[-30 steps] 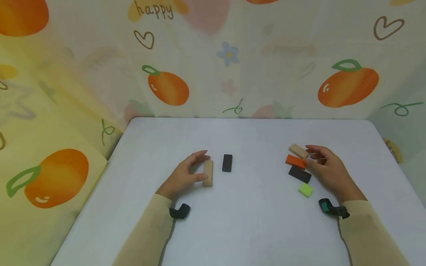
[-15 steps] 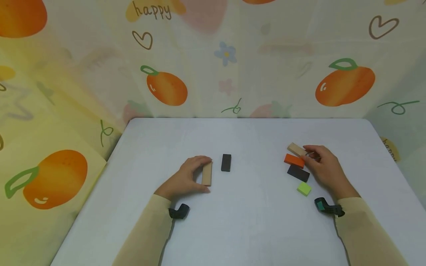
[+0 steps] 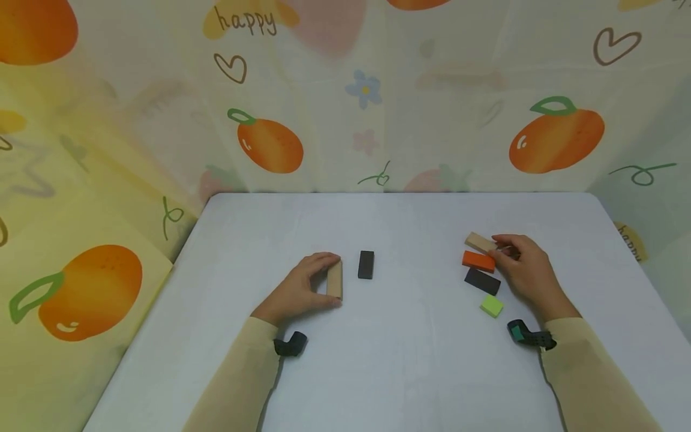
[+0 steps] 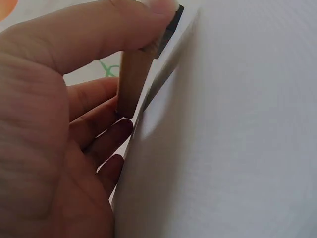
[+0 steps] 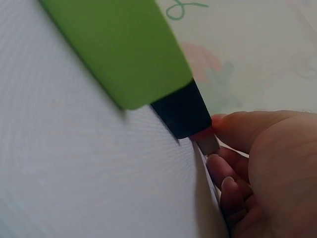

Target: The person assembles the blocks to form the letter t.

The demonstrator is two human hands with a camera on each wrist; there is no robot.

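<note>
My left hand (image 3: pixel 299 287) grips an upright-lying tan wooden block (image 3: pixel 335 280) by its two ends, thumb at the near end and fingers at the far end. In the left wrist view, this wooden block (image 4: pixel 133 82) shows between the thumb and fingers, close over the table. A black block (image 3: pixel 366 264) lies just to its right. My right hand (image 3: pixel 526 270) pinches the right end of another tan wooden block (image 3: pixel 479 242) with thumb and fingertips. The thumb is right at the end of an orange block (image 3: pixel 478 261); that wooden block (image 5: pixel 208 143) is mostly hidden in the right wrist view.
Below the orange block, a second black block (image 3: pixel 483 281) and a lime green block (image 3: pixel 492 306) continue a slanting row. All lie on a white table (image 3: pixel 410 360). A printed curtain (image 3: pixel 329 108) hangs behind the table's far edge.
My left hand's thumb and fingers have shifted from the wooden block's left side to its two ends. My right hand stays at the far block of the row, with hardly any movement.
</note>
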